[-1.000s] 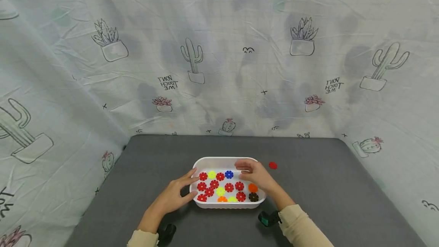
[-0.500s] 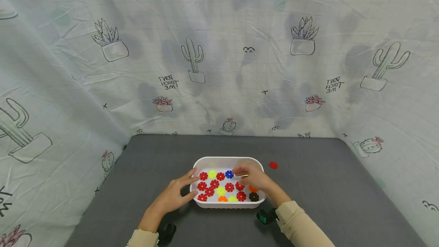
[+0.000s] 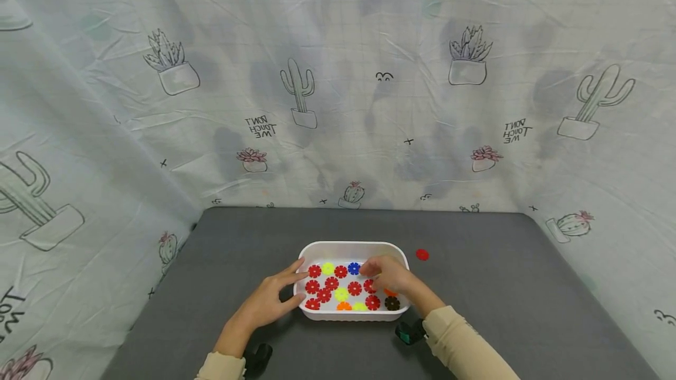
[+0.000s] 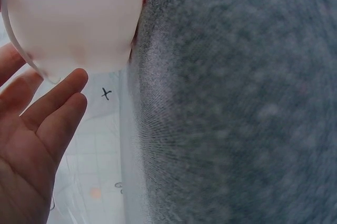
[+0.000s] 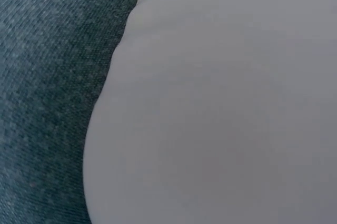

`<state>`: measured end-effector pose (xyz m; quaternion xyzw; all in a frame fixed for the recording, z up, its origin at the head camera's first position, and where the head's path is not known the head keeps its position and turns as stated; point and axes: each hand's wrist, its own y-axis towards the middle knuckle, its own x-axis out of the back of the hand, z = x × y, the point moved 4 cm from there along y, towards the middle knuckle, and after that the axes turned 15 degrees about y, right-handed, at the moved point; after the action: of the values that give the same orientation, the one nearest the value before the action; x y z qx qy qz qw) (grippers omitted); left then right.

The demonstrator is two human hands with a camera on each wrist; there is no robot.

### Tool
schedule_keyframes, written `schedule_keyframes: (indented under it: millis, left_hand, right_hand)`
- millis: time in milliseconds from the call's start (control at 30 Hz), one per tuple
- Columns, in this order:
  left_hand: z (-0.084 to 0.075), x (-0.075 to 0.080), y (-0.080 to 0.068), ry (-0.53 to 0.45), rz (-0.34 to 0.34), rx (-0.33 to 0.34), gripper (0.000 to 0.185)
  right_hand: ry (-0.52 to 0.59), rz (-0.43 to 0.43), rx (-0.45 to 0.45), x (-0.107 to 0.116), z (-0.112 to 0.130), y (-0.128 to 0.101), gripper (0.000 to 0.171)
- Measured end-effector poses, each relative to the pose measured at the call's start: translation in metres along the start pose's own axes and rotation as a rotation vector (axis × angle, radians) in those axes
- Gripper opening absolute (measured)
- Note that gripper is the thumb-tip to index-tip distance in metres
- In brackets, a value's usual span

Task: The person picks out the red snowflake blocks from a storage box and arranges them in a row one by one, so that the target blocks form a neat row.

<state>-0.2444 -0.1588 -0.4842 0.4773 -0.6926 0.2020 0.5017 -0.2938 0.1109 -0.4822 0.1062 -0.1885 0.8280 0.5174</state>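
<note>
A white plastic tray [image 3: 352, 316] holds several flat notched discs, among them a red disc [image 3: 355, 288], a yellow-green disc [image 3: 341, 294], a blue disc [image 3: 354, 268] and a black disc [image 3: 392, 303]. My left hand [image 3: 270, 298] touches the tray's left end with spread fingers; in the left wrist view two straight fingers [image 4: 62, 105] lie beside its wall [image 4: 79, 19]. Inside the tray's right half, my right hand [image 3: 393, 275] reaches down with bent fingers beside the blue disc. What lies under those fingertips is hidden. Only the tray's outer wall [image 5: 210, 103] and cloth appear in the right wrist view.
One red disc [image 3: 422, 254] lies outside the tray, on the grey tabletop [image 3: 253, 227] beyond its right end. A white curtain [image 3: 338, 92] printed with cacti surrounds the table at the back and sides. Black wrist-camera mounts [image 3: 411, 332] sit below the wrists.
My right hand has lowered into the tray and its fingers have drawn closer together, covering a yellow piece glimpsed half a second ago. My left hand stays at the tray's left end.
</note>
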Motion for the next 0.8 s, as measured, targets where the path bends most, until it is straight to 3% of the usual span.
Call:
schedule_keyframes:
  millis: [300,533,800]
  left_hand:
    - [-0.0001,0.0011,-0.0001,-0.003,0.002,0.006,0.049]
    - [0.0008,0.0003,-0.0005,0.003,0.006,0.020,0.049]
    - [0.0014,-0.0008,0.0004,-0.001,0.010,0.025,0.050]
  right_hand:
    - [-0.109,0.031,0.014,-0.0018,-0.0003,0.0007,0.035]
    - [-0.131,0.047,0.001,-0.0017,-0.0002,0.0025,0.034]
    - [-0.213,0.048,0.048,-0.0016,-0.0017,0.0039,0.034]
